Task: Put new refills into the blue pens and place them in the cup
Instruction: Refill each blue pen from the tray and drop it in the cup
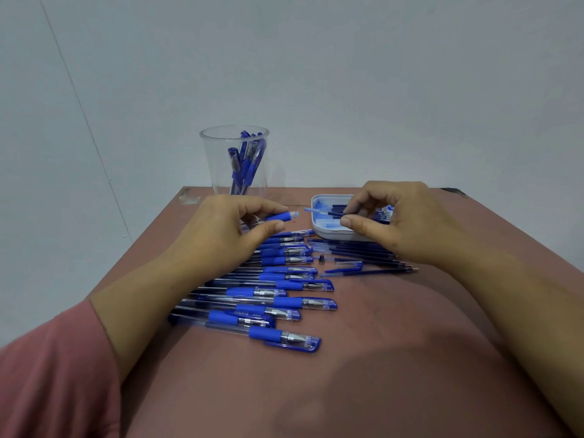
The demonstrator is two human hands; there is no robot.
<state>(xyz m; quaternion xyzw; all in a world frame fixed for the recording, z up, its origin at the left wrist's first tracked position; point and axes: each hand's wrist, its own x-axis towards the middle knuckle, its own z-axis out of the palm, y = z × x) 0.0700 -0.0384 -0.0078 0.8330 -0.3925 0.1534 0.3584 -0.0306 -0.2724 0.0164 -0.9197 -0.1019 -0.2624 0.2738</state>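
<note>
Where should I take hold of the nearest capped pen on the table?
Pinch the nearest pen across its blue rubber sleeve, coming from above. It lies flat, its near side is free, and the sleeve looks least slippery.

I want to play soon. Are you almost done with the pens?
Not yet. A few finished pens stand in the cup. The left hand holds a barrel, the right hand a refill. A long row of pens waits on the table.
</note>
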